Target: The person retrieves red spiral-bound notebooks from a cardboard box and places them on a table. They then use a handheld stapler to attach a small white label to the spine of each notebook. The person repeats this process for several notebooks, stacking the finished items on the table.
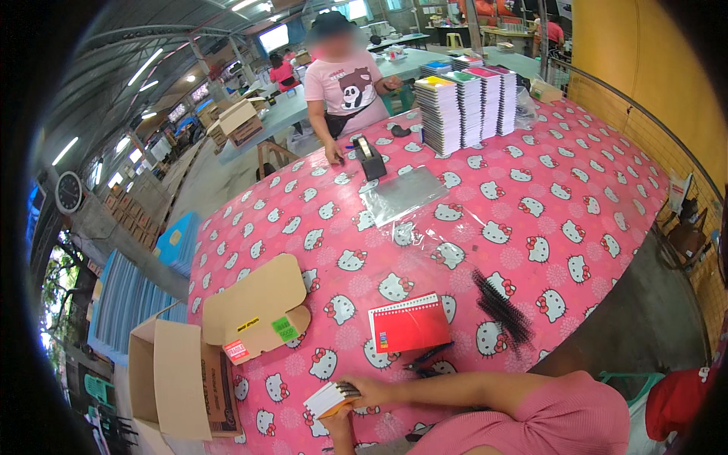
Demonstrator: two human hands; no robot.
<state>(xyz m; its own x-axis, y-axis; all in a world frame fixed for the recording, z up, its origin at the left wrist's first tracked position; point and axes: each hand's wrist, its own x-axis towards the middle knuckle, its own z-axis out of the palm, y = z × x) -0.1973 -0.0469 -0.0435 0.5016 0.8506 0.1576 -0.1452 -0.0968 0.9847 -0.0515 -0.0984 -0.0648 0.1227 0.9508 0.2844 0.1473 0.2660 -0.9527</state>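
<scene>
At the near edge of the table, my right hand (371, 392) is closed on a small notebook (327, 400) with white pages, a black coil edge and an orange-yellow cover underneath. My left hand (341, 425) grips the same notebook from below; its fingers are partly hidden. Just beyond my right forearm, black-handled pliers (427, 359) lie on the cloth. Past them lies a red notebook (413, 327) with a row of punched holes along its top and white sheets showing behind. To its right is a heap of loose black binding coils (502, 311).
Brown cardboard (258, 307) lies left, beside an open carton (171, 379). Clear plastic sheets (406, 196) and a tape dispenser (369, 159) sit on the pink patterned tablecloth (280, 220). Tall notebook stacks (440, 117) stand far right. A person (345, 83) stands across, one hand on the table.
</scene>
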